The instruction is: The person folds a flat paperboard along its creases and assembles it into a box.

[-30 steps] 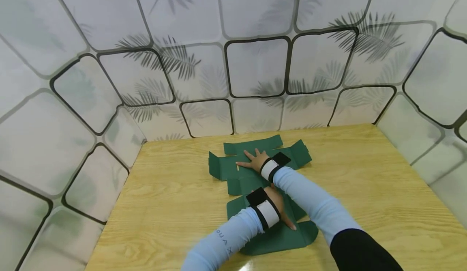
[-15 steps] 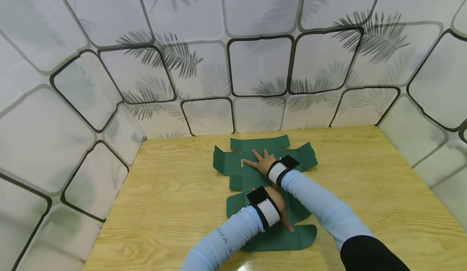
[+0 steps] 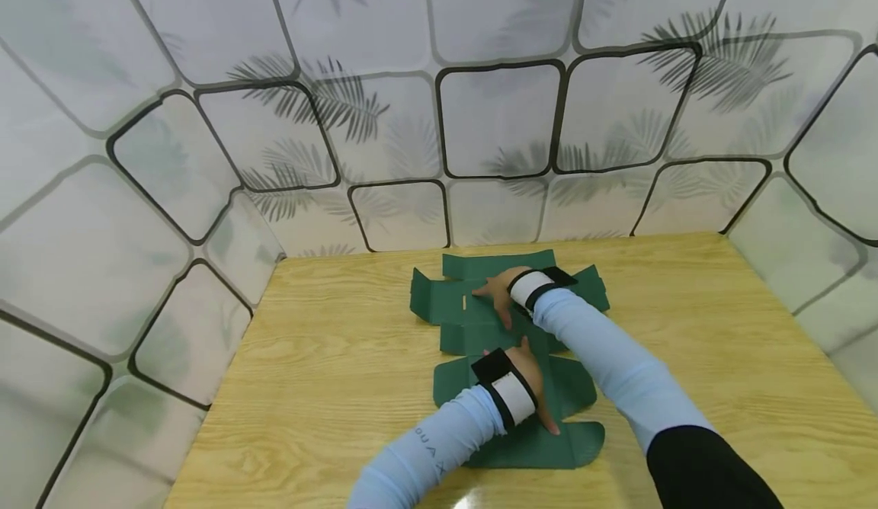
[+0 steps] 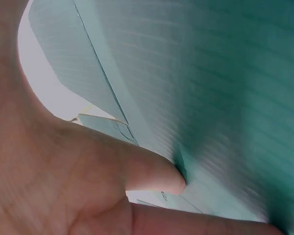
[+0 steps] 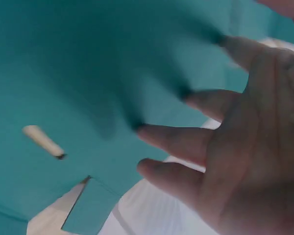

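An unfolded green cardboard box (image 3: pixel 456 337) lies on the wooden table, its flaps spread out and some side flaps tilted up. My left hand (image 3: pixel 531 376) rests on the nearer panels, fingers extended; in the left wrist view, fingertips touch the green cardboard (image 4: pixel 225 73). Farther off, my right hand (image 3: pixel 499 292) is spread over the far panel, beside a small slot (image 3: pixel 463 302). The right wrist view shows straight, spread fingers (image 5: pixel 174 142) with several tips against the cardboard (image 5: pixel 63 73). Neither hand grips anything.
The wooden table (image 3: pixel 329 356) extends on both sides of the cardboard. Patterned white curtain-like walls (image 3: pixel 501 120) stand behind the table and along its left and right sides. Both forearms wear light blue sleeves (image 3: pixel 432 440) and wrist straps.
My right hand has turned, its fingers now pointing left and toward me rather than up and left. My left hand stays on the near panels. The view has shifted slightly.
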A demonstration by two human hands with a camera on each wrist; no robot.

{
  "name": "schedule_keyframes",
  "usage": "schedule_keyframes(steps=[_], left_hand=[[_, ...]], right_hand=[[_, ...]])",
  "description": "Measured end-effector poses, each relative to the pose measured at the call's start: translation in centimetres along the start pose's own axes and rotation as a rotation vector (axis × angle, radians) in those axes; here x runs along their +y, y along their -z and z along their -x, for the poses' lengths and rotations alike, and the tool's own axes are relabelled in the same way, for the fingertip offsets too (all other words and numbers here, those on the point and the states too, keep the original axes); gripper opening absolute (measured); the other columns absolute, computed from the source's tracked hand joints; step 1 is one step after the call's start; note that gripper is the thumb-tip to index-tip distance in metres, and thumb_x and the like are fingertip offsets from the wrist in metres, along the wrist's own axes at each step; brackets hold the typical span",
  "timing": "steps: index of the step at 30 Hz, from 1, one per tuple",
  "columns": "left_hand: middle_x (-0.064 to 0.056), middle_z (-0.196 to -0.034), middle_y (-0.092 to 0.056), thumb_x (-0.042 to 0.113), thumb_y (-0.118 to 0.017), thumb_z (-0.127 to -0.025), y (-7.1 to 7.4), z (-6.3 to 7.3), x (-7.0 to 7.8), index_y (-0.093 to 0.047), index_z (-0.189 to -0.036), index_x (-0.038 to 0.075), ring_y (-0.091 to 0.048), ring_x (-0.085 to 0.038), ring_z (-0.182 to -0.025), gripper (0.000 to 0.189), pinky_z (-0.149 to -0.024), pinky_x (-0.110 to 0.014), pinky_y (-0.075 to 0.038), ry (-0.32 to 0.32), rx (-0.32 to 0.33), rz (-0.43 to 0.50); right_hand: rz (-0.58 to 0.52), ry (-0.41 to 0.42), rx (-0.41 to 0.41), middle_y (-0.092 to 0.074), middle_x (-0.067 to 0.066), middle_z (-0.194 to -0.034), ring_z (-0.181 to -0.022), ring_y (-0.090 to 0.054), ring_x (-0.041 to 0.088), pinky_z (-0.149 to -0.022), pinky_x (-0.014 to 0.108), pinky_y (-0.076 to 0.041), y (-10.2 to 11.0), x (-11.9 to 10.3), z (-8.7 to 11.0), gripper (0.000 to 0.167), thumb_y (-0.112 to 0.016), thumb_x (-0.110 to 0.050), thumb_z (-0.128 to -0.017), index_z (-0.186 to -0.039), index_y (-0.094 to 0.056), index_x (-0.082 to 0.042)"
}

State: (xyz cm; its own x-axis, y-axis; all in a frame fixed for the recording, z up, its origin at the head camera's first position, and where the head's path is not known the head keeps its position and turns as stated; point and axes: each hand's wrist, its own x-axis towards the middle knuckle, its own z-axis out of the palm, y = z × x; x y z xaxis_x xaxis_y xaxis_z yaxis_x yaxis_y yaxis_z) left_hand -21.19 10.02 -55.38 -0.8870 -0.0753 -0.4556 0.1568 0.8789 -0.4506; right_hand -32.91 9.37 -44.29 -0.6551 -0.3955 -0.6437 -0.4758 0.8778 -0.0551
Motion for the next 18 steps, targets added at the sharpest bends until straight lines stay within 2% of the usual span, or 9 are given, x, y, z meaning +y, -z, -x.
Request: schedule_keyframes(steps=[1, 2, 4, 6, 8, 10, 14, 18], left_hand=[[-0.002, -0.146, -0.047, 0.087, -0.074, -0.030, 0.0, 0.0, -0.2, 0.011, -0.155, 0.021, -0.049, -0.031, -0.130, 0.165, -0.110, -0.059, -0.031, -0.014, -0.014, -0.012], [0.004, -0.150, -0.041, 0.090, -0.071, -0.029, 1.7, 2.4, -2.4, 0.008, -0.155, 0.023, -0.045, -0.025, -0.135, 0.163, -0.111, -0.053, -0.033, -0.092, -0.064, -0.008], [0.005, -0.149, -0.041, 0.090, -0.070, -0.032, 2.9, 4.2, -3.6, 0.007, -0.155, 0.026, -0.042, -0.021, -0.137, 0.158, -0.112, -0.048, -0.033, -0.100, -0.082, -0.017], [0.006, -0.148, -0.042, 0.089, -0.070, -0.039, 3.9, 5.9, -4.5, 0.003, -0.155, 0.029, -0.041, -0.018, -0.137, 0.149, -0.113, -0.043, -0.033, -0.104, -0.084, -0.012], [0.006, -0.147, -0.043, 0.087, -0.071, -0.044, 4.5, 6.9, -5.1, 0.001, -0.155, 0.030, -0.042, -0.015, -0.136, 0.144, -0.113, -0.040, -0.033, -0.096, -0.084, -0.004], [0.007, -0.148, -0.042, 0.086, -0.071, -0.045, 4.8, 7.4, -5.4, 0.001, -0.155, 0.029, -0.042, -0.013, -0.135, 0.143, -0.113, -0.039, -0.032, -0.097, -0.086, -0.009], [0.010, -0.149, -0.039, 0.086, -0.071, -0.044, 4.9, 7.5, -5.5, 0.002, -0.155, 0.029, -0.042, -0.012, -0.135, 0.144, -0.114, -0.039, -0.031, -0.105, -0.092, -0.010], [0.011, -0.147, -0.041, 0.086, -0.073, -0.040, 4.8, 7.1, -5.4, 0.000, -0.155, 0.030, -0.045, -0.012, -0.133, 0.147, -0.113, -0.040, -0.033, -0.099, -0.087, -0.006]], right_hand=[[-0.046, 0.006, 0.023, -0.018, 0.013, -0.161, -0.145, -0.024, 0.037, -0.109, 0.046, -0.038, 0.5, 0.4, -0.2, 0.093, -0.080, -0.022, -0.080, -0.155, -0.025, -0.022], [-0.098, 0.010, 0.069, -0.025, 0.015, -0.159, -0.144, -0.027, 0.036, -0.111, 0.048, -0.035, 1.0, 0.8, -0.5, 0.088, -0.079, -0.023, -0.081, -0.153, -0.030, -0.017], [-0.177, 0.005, 0.196, -0.035, 0.018, -0.153, -0.139, -0.036, 0.037, -0.109, 0.049, -0.037, 1.3, 1.6, -0.9, 0.079, -0.076, -0.025, -0.084, -0.150, -0.035, -0.009], [-0.249, -0.026, 0.343, -0.038, 0.021, -0.150, -0.136, -0.039, 0.039, -0.107, 0.051, -0.038, 1.1, 2.6, -1.4, 0.075, -0.073, -0.028, -0.087, -0.148, -0.037, -0.004], [-0.300, -0.049, 0.461, -0.037, 0.025, -0.150, -0.136, -0.037, 0.042, -0.107, 0.055, -0.036, 0.6, 3.4, -2.0, 0.077, -0.070, -0.034, -0.089, -0.148, -0.034, 0.000], [-0.335, -0.076, 0.537, -0.031, 0.027, -0.152, -0.139, -0.031, 0.044, -0.108, 0.060, -0.032, -0.1, 4.1, -2.6, 0.082, -0.067, -0.040, -0.090, -0.150, -0.029, 0.001], [-0.362, -0.128, 0.581, -0.020, 0.028, -0.156, -0.143, -0.019, 0.047, -0.110, 0.066, -0.022, -1.8, 5.8, -3.7, 0.088, -0.058, -0.050, -0.093, -0.153, -0.019, 0.001], [-0.384, -0.175, 0.538, -0.010, 0.029, -0.158, -0.145, -0.008, 0.047, -0.111, 0.069, -0.012, -2.9, 6.8, -4.2, 0.087, -0.049, -0.053, -0.096, -0.154, -0.011, 0.001]])
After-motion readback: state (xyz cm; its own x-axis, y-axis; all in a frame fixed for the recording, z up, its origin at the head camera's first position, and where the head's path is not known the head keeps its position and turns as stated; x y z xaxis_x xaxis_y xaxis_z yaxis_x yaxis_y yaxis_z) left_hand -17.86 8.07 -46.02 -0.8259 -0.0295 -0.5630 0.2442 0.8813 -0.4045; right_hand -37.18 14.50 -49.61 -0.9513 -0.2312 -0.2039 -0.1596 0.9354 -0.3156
